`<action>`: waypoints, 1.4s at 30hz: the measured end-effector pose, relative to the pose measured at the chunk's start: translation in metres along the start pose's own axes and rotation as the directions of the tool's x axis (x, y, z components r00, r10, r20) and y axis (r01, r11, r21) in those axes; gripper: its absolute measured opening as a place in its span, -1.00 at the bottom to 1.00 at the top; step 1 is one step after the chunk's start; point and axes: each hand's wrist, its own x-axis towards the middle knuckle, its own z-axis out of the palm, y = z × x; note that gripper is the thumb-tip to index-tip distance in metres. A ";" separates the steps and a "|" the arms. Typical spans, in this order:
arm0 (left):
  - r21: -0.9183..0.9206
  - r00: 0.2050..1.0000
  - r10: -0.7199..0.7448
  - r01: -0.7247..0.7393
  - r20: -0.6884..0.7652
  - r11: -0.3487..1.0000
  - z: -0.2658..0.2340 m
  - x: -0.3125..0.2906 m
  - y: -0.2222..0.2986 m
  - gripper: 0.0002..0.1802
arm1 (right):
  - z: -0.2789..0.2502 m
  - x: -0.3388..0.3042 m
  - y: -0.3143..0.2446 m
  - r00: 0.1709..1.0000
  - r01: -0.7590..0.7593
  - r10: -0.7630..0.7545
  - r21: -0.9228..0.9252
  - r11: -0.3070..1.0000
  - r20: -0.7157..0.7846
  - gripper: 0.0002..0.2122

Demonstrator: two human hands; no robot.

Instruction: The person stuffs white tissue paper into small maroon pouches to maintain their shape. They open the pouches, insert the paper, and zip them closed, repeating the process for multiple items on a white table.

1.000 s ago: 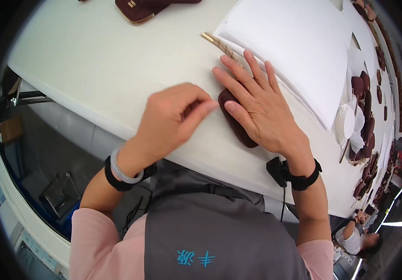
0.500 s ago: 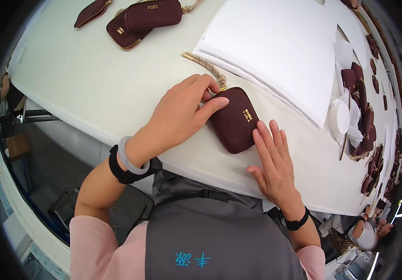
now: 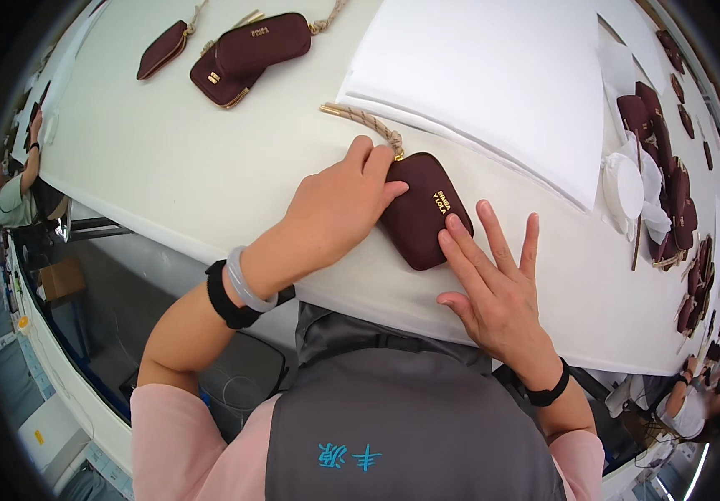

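Note:
A dark burgundy zip pouch [image 3: 414, 221] with gold lettering lies flat on the white table in front of me. From its upper left corner runs a knotted beige cord [image 3: 374, 119] with gold ends. My left hand [image 3: 339, 196] grips that corner, the thumb on the front and the other fingers bent beside the cord; its fingertips are partly hidden. With fingers spread, my right hand [image 3: 498, 288] rests its index and middle fingertips on the pouch's right side. The ring and little fingers are raised away from it, and the thumb points toward the near edge.
Behind the pouch lies a stack of white sheets [image 3: 477, 83]. Several burgundy pouches [image 3: 264, 43] sit at the far left, and more [image 3: 677, 192] are heaped on the right beside a white roll [image 3: 623, 185]. Other people work at both ends of the table.
My right hand's fingertips have moved from the pouch's right edge onto its front, and the fingers have spread wider. My left hand stays at the cord corner, its thumb slightly shifted.

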 end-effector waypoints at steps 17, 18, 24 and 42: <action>-0.051 0.997 0.029 -0.025 0.070 0.998 -0.016 -0.001 0.005 -0.62 | 0.028 -0.006 -0.024 0.995 0.038 -0.047 -0.110 0.993 -0.083 -0.36; -0.055 0.999 0.025 -0.022 0.047 0.998 -0.018 -0.001 0.008 -0.61 | 0.028 -0.004 -0.024 0.995 0.045 -0.054 -0.108 0.993 -0.082 -0.36; 0.141 0.940 0.193 -0.159 -0.281 0.977 -0.006 0.026 0.013 -0.50 | 0.003 0.002 -0.005 0.991 0.016 0.003 0.141 0.990 -0.136 -0.21; 0.169 0.988 0.054 -0.030 -0.142 0.985 0.026 0.022 0.007 -0.40 | -0.010 0.001 0.051 0.983 -0.062 0.080 0.110 0.992 -0.165 -0.19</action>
